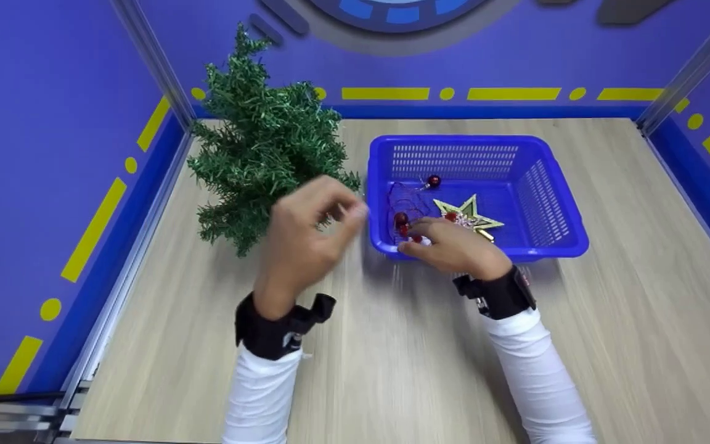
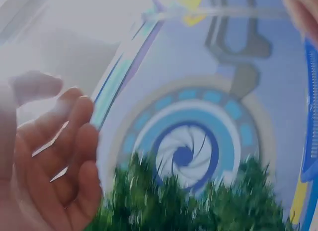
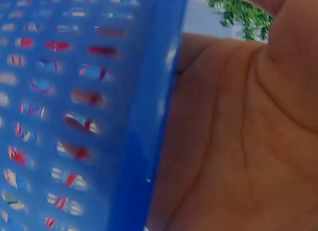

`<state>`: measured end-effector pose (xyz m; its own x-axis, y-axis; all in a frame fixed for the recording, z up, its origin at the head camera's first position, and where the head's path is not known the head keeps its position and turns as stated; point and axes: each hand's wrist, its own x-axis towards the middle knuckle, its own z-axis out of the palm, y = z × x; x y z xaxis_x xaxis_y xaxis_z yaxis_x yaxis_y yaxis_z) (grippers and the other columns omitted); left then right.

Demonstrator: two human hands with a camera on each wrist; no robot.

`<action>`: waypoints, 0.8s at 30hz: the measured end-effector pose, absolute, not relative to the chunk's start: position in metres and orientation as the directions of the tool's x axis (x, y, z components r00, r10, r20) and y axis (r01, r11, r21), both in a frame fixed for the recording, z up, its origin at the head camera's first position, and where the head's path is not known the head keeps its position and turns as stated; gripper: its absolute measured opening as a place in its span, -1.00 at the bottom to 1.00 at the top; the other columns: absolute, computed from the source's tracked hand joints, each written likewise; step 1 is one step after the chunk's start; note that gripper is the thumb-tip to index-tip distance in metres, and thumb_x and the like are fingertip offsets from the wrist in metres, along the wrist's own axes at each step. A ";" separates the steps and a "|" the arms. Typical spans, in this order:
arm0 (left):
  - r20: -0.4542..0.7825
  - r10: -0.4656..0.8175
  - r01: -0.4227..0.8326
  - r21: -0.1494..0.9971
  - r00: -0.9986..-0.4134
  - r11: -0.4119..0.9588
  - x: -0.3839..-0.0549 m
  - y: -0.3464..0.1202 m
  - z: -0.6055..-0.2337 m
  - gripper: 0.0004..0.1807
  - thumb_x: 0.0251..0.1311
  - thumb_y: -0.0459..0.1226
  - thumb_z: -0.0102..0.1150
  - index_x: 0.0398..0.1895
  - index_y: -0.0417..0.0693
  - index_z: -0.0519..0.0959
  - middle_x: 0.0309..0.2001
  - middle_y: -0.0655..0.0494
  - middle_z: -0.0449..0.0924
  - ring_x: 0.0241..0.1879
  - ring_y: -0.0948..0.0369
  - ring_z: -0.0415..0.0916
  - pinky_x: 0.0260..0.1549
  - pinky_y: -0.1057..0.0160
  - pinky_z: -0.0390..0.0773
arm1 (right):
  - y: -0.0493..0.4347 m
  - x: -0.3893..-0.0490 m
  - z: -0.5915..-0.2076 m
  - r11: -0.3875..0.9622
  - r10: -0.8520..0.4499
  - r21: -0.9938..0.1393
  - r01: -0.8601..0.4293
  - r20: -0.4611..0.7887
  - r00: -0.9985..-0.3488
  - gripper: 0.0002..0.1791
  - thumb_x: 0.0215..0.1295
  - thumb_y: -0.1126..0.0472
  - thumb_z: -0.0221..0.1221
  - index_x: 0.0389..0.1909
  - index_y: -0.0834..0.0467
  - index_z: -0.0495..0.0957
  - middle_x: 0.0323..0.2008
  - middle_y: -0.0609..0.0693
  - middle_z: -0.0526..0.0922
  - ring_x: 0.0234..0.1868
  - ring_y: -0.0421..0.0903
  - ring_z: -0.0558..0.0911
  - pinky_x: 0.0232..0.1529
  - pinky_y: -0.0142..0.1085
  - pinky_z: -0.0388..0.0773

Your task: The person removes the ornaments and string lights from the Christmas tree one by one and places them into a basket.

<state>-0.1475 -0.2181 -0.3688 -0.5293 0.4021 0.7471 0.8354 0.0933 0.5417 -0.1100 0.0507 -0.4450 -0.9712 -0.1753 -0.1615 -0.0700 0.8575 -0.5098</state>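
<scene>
My left hand (image 1: 310,237), blurred, is raised in front of a small green artificial Christmas tree (image 1: 269,142). Its fingers (image 2: 79,136) bend loosely, with nothing between them in the left wrist view. Over the front rim of a blue plastic basket (image 1: 555,251) reaches my right hand (image 1: 460,246). Its fingertips are down among red ornaments at the basket's front left, and I cannot tell whether they pinch one. Close beside that hand lies a gold star (image 1: 484,221). A dark red ball (image 1: 433,180) sits farther back. In the right wrist view the slatted basket wall (image 3: 89,112) hides the fingers.
A thin dark red wire or string (image 1: 407,196) lies tangled along the basket's left side. The tree stands left of the basket on a wooden table (image 1: 355,370). Blue panels (image 1: 34,154) with yellow dashes wall in the back and sides.
</scene>
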 end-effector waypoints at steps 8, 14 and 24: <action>0.544 0.670 0.828 0.525 -0.505 0.197 -0.129 -0.168 -0.391 -0.65 0.38 -0.01 0.17 0.10 0.06 0.65 0.07 0.21 0.66 0.09 0.30 0.58 0.12 0.28 0.53 | 0.048 -0.111 -0.442 0.878 -0.144 -0.467 -0.108 -0.042 -0.989 -0.47 0.49 -0.11 0.09 0.34 0.06 0.51 0.24 0.14 0.62 0.26 0.13 0.59 0.33 0.08 0.44; 0.292 0.759 0.775 0.481 -0.582 0.409 -0.146 -0.149 -0.420 -0.28 0.41 0.18 0.06 0.55 0.20 0.25 0.60 0.14 0.11 0.58 0.06 0.09 0.50 -0.01 0.18 | 0.050 -0.105 -0.436 0.884 0.009 -0.468 0.015 -0.014 -1.000 -0.14 0.43 -0.35 0.05 0.57 0.05 0.17 0.54 0.24 0.20 0.58 0.31 0.10 0.44 0.40 0.02; 0.113 0.679 0.654 0.420 -0.726 0.629 -0.162 -0.140 -0.451 -0.20 0.42 0.29 -0.09 0.62 0.27 0.09 0.66 0.06 -0.08 0.64 -0.01 -0.17 0.51 -0.21 0.02 | 0.070 -0.094 -0.450 0.878 0.195 -0.467 0.103 0.154 -0.969 0.00 0.42 -0.44 -0.07 0.64 0.10 -0.05 0.64 0.21 -0.13 0.64 0.30 -0.23 0.47 0.41 -0.20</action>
